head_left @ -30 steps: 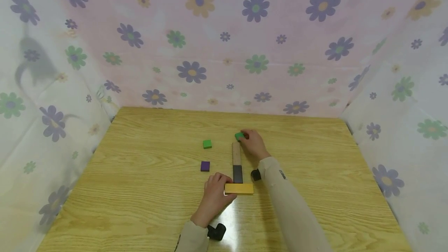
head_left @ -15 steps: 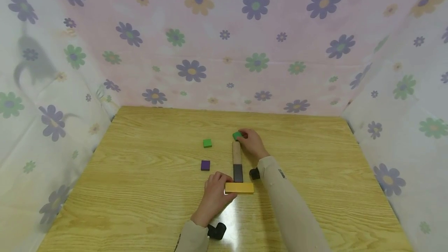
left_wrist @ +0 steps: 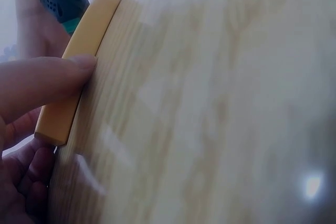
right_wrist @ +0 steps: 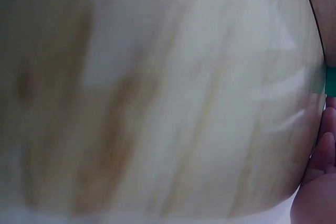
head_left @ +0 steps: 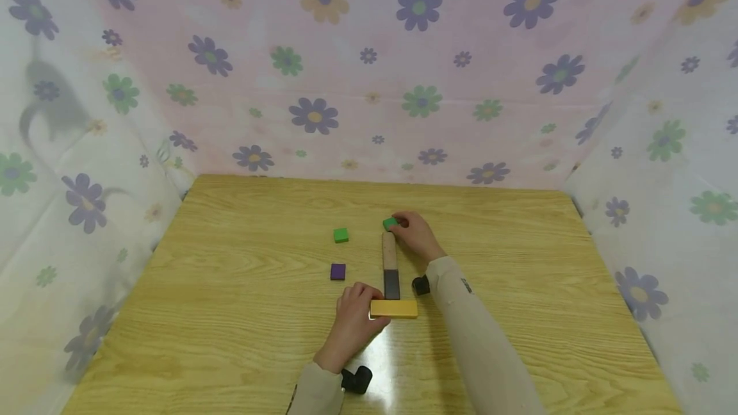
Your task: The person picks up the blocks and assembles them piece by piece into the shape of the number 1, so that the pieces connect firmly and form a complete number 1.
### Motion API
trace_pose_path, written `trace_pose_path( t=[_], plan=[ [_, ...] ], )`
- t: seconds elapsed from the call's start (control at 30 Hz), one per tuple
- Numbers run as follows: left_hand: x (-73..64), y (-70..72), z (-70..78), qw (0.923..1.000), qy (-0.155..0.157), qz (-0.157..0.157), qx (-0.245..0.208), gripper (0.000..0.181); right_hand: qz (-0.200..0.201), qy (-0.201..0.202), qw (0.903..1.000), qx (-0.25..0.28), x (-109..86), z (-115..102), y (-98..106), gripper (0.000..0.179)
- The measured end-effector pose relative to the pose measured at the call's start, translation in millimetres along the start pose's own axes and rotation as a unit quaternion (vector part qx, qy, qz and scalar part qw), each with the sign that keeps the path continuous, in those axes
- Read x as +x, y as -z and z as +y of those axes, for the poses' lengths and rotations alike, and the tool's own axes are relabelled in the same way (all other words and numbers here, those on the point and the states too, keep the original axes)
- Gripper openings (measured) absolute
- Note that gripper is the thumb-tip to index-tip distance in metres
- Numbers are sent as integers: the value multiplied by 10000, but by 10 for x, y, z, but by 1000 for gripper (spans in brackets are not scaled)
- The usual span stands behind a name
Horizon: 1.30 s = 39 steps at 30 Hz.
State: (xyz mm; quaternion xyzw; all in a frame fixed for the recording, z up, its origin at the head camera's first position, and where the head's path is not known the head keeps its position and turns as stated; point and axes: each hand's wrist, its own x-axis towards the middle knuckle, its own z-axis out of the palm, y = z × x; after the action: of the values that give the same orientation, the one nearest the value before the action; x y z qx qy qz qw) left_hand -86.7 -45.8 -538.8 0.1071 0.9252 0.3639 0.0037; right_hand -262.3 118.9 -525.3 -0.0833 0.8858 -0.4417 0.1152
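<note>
As the right hand [head_left: 418, 235] pinches the green block [head_left: 389, 224] at its fingertips, it would be wise to square it gently to the tan block [head_left: 389, 251] nearest these fingertips, while the left hand [head_left: 352, 322] grips the yellow bar [head_left: 399, 309]; only the head view shows the purple block [head_left: 337, 272] beyond the left hand.

Crosswise block [head_left: 394, 309]: on table [head_left: 242, 325], nearest the person; left hand [head_left: 353, 319] at its left end, thumb before, fingers behind.
Second block [head_left: 391, 284]: just behind the crosswise block, pointing away.
Third block [head_left: 389, 252]: behind the second, in line.
Far block [head_left: 389, 223]: just behind the third; right hand [head_left: 416, 236] on its right.
Back loose block [head_left: 341, 235]: left of the third, well apart.
Front loose block [head_left: 337, 272]: before the back one, left of the second.
Cloth [head_left: 346, 85]: behind table, also left and right.
</note>
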Motion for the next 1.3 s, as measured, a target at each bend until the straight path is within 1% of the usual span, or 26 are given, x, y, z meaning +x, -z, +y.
trace_pose_path(
  t=[0.1, 0.17, 0.57, 0.9, 1.03, 1.3],
  plan=[
    [4, 3, 8, 10000, 12, -34, -32, 31, -54, -49, 9998, 168, -11, 0, 15, 42],
    [5, 2, 8, 10000, 25, -36, -25, 31, -76, -34, 9998, 176, -14, 0, 20, 43],
    [25, -16, 6, 10000, 31, 63, 26, 31, -162, 132, 9998, 51, 20, 44, 52, 39],
    [19, -11, 8, 9999, -17, 103, -2, 30, -253, 266, 9993, 3, 5, 57, 49, 39],
    [22, -4, 7, 10000, 19, 27, -4, 31, -247, 234, 9994, -41, -4, 53, 51, 38],
    [23, 13, -2, 9998, 68, -140, -147, 33, -295, 281, 9991, -98, 4, 67, 42, 45]
  ],
)
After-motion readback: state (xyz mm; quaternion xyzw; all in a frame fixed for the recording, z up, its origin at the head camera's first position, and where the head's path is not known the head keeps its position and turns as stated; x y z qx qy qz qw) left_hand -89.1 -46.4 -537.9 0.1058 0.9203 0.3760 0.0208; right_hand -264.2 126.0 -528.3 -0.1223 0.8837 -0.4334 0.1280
